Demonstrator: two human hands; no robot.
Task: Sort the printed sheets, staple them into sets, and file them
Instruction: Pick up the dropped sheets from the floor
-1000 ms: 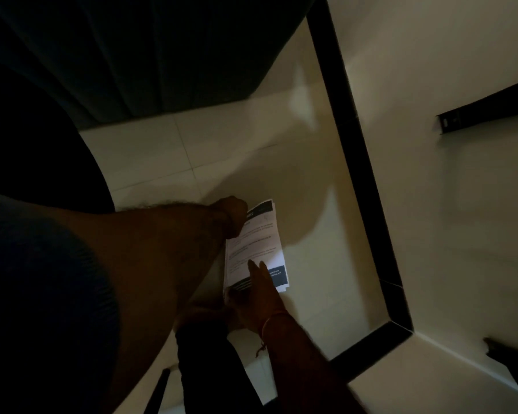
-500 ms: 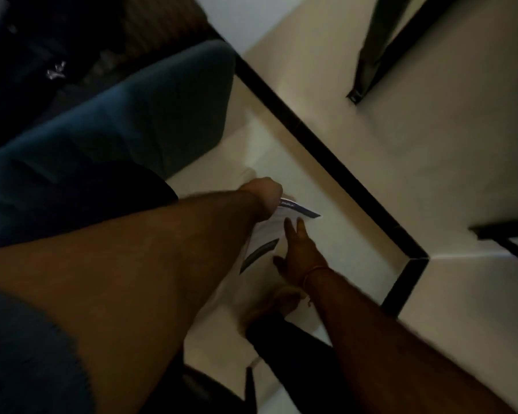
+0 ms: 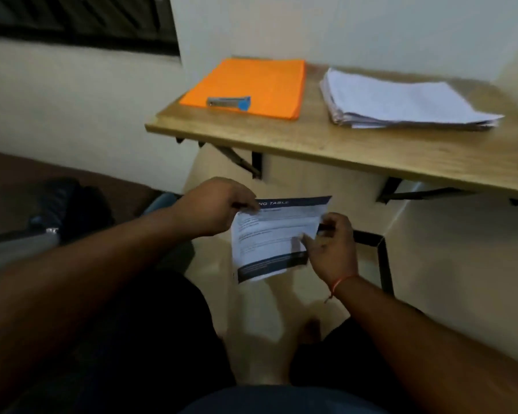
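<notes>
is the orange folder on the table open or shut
Shut: the orange folder lies flat as one closed cover on the table, with the stapler resting on top of it.

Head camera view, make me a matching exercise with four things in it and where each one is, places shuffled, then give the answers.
Things:
1 stapler
2 orange folder
3 white paper stack
4 printed sheet

Places:
A held by the left hand and right hand, off the table
B lying on the orange folder
C right part of the table
D left part of the table

Pairs: 1-B, 2-D, 3-C, 4-A
</notes>
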